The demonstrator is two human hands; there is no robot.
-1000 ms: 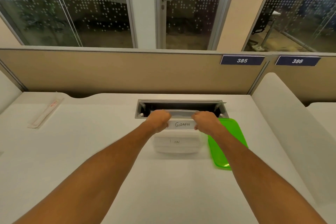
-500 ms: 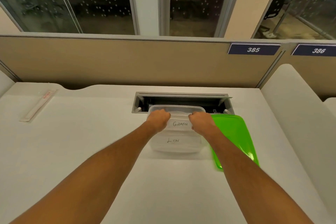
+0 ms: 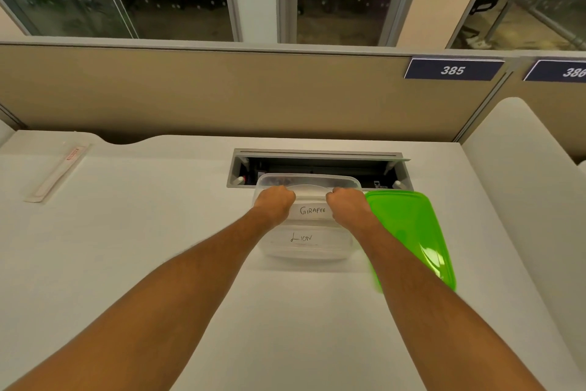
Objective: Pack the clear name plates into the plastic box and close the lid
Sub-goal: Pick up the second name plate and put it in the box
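Observation:
A clear plastic box [image 3: 307,181] stands on the white desk in front of me. A clear name plate marked GIRAFEE [image 3: 312,210] is held over the box's opening, my left hand [image 3: 275,204] gripping its left end and my right hand [image 3: 348,208] its right end. A second plate marked LION [image 3: 302,237] lies lower inside the box, toward its near wall. The green lid [image 3: 409,232] lies flat on the desk just right of the box, partly under my right forearm.
An open cable tray slot [image 3: 317,165] is set into the desk right behind the box. A long white strip with a red label [image 3: 58,173] lies at the far left. A beige partition [image 3: 222,92] closes the back, and a white divider [image 3: 523,187] rises on the right.
Both hands have lowered the GIRAFEE plate toward the box, and my head has tipped down and nearer, so the box's rim and the LION plate now show clearly.

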